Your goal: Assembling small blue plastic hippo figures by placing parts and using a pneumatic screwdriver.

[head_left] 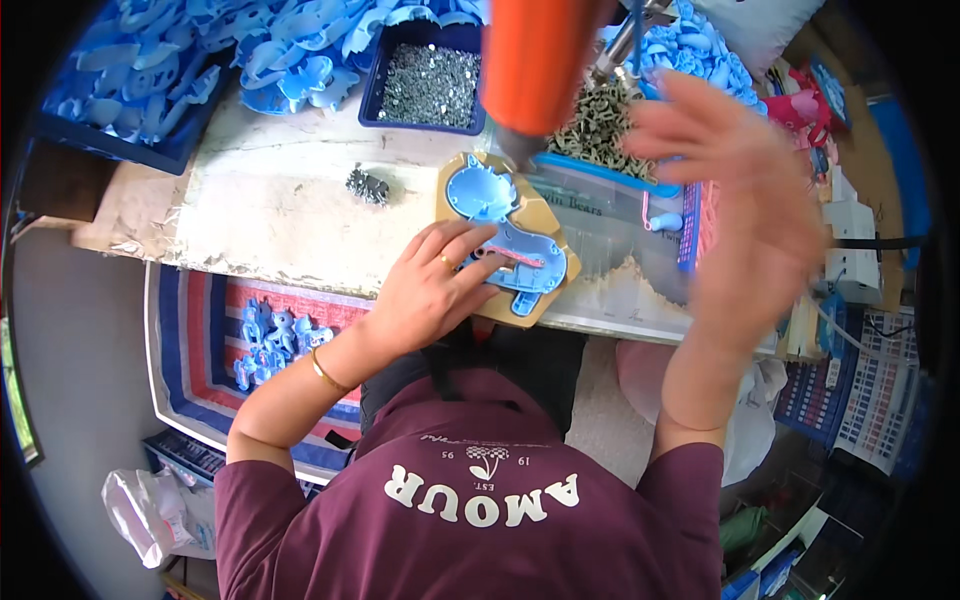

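A tan, many-sided holding block (pixel 447 192) stands at the table's front edge. In it lies a light-blue plastic toy shell (pixel 538 252), hollow side up, with a round head part and a body. A thin pink strip (pixel 515 257) runs along the inside of the body. My left hand (pixel 430 285) rests over the block's left side, fingers spread, fingertips touching the shell. Raised at the right, my right hand (pixel 735 200) is smeared by motion; its fingers look stretched apart, and I see nothing in them. An orange electric screwdriver (pixel 540 65) hangs point down just above the block.
A blue tray of small screws (pixel 430 88) stands at the back, beside heaped blue toy shells (pixel 140 70). A bin of small grey parts (pixel 595 130) is behind the block. A small clump of dark screws (pixel 367 185) lies on the table. Assembled blue toys (pixel 275 335) sit in a lower box.
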`<state>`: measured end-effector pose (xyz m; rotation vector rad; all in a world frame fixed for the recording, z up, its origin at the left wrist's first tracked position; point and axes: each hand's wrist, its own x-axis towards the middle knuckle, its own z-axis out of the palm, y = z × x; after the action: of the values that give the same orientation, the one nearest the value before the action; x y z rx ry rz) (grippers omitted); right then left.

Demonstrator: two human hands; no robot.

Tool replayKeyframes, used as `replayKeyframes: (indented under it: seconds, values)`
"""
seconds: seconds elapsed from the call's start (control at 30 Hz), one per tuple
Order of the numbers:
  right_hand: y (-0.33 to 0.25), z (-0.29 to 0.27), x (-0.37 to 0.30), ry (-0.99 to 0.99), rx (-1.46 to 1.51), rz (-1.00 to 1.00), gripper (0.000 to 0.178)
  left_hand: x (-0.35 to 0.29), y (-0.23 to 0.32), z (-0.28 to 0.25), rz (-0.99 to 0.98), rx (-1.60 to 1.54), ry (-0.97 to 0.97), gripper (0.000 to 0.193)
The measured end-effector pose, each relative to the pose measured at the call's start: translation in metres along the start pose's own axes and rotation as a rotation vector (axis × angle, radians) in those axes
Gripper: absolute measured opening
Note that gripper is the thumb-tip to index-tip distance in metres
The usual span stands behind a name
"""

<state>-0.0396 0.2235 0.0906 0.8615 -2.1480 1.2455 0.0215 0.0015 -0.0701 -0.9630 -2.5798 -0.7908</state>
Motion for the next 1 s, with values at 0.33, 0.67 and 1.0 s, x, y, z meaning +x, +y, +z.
replayKeyframes:
  seconds: [0.33, 0.67, 1.0]
  values:
    - [0.019, 0.010, 0.120, -0.084, 0.159, 0.040, 0.066, -0.005, 0.009, 0.013, -0.050, 0.055, 0.021, 0.050]
    - [-0.005, 0.044, 0.065, 0.023, 0.791, 0.141, 0.073, 0.017, 0.004, 0.012, -0.209, -0.197, 0.200, 0.039]
    - [-0.001, 0.028, 0.062, -0.036, 0.745, 0.083, 0.070, 0.026, 0.005, 0.021, -0.121, -0.140, 0.269, 0.015]
